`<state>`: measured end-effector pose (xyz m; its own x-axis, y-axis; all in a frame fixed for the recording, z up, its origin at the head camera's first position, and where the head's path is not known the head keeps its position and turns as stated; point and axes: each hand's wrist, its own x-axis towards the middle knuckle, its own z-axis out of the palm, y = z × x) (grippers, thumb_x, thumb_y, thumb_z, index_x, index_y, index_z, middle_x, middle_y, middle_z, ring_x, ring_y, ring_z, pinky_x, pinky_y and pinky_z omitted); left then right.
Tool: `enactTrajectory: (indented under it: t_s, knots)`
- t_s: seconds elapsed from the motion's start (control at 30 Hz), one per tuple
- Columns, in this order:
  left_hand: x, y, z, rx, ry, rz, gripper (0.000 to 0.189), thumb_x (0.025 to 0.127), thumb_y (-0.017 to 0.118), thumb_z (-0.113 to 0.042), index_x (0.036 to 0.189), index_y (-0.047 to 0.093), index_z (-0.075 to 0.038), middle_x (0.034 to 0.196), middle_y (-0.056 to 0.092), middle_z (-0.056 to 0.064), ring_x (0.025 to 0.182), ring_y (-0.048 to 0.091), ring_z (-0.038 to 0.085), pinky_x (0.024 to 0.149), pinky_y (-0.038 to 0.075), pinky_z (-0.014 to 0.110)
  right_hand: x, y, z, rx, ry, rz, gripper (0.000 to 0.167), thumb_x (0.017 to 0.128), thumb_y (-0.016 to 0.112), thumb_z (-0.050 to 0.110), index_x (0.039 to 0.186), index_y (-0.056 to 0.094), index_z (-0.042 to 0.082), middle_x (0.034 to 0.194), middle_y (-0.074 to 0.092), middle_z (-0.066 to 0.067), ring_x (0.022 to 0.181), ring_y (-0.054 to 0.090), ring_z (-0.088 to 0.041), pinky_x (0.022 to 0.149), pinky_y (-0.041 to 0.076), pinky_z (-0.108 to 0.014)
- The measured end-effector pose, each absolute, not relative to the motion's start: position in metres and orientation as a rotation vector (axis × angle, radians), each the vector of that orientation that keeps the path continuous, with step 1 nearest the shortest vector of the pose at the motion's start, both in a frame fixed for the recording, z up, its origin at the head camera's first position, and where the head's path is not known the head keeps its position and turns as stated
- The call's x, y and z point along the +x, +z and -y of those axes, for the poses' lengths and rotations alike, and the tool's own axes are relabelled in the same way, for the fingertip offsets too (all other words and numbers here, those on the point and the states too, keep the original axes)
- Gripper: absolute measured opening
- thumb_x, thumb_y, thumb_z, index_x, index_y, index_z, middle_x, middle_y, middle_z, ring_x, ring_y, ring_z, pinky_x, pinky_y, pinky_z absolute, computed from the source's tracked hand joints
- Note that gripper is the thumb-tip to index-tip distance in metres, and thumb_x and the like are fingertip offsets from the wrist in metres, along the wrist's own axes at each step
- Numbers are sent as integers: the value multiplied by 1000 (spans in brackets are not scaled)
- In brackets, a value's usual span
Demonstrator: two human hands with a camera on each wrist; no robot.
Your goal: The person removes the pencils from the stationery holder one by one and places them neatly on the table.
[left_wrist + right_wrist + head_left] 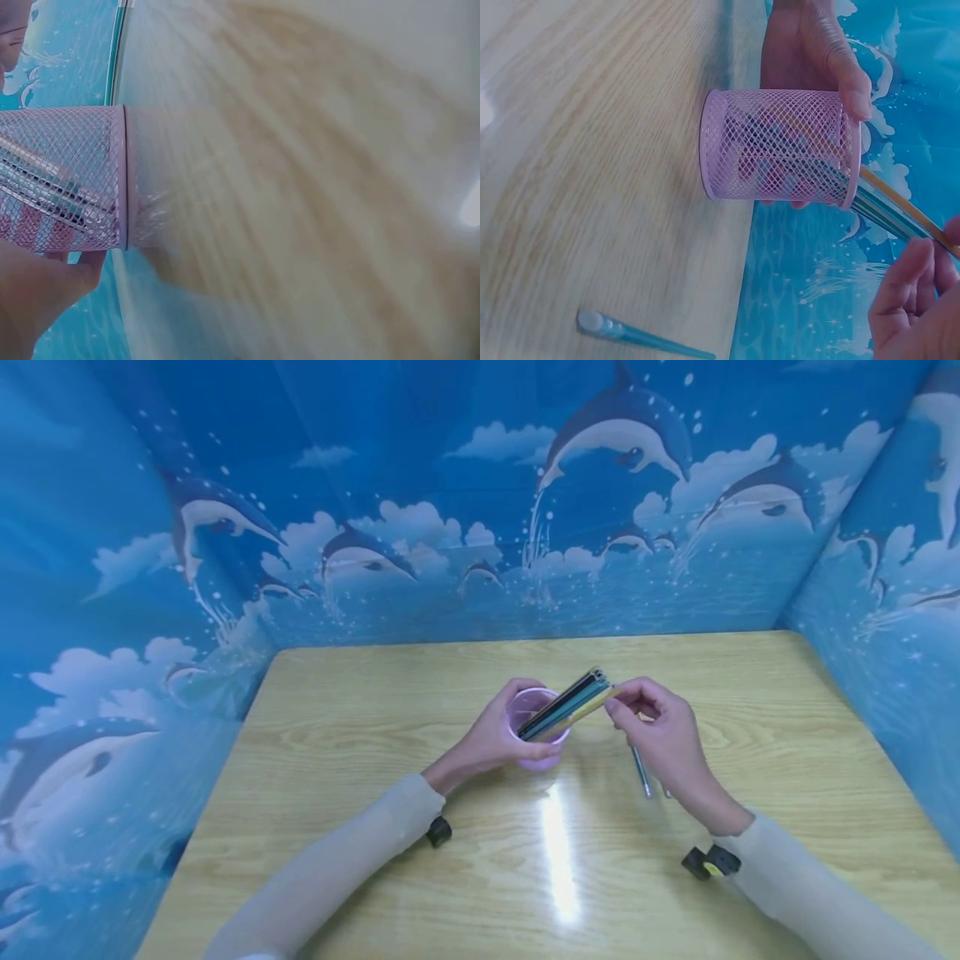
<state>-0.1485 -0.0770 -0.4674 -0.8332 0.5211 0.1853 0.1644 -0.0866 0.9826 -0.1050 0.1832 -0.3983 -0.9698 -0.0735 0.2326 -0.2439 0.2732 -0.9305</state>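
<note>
A pink mesh pen holder (537, 760) is gripped by my left hand (495, 731), its thumb near the rim. Several black and teal pencils (567, 703) lean out of it toward the right, along with a yellow pencil (900, 193). My right hand (663, 731) pinches the upper end of the yellow pencil between thumb and fingers. Below that hand, a teal pencil (641, 772) with a pale end lies on the table. The tip of another pencil-like thing (667, 792) shows beside it, mostly hidden by the right hand.
The wood-grain table (360, 710) has a bright light reflection near its middle. A blue dolphin-print curtain (420, 510) stands along the back and both sides of it. Dark wrist devices (711, 862) sit at both sleeve cuffs.
</note>
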Motion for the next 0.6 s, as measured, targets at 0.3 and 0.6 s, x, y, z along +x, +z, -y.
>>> enactTrajectory:
  t_s: [0.3, 0.6]
  knots:
    - [-148, -470, 75, 735, 2086, -1818, 83, 78, 87, 14, 147, 44, -5, 146, 64, 18, 137, 60, 35, 121, 46, 45, -102, -384, -187, 349, 2008, 2040, 8, 103, 63, -10, 109, 64, -16, 97, 78, -14, 85, 76, -17, 67, 63, -23]
    - [-150, -473, 74, 742, 2082, -1844, 88, 78, 87, 15, 153, 45, -4, 145, 64, 18, 134, 62, 34, 119, 48, 45, -107, -368, -192, 429, 2133, 1692, 9, 102, 65, -12, 104, 60, -20, 97, 78, -19, 90, 78, -24, 81, 65, -28]
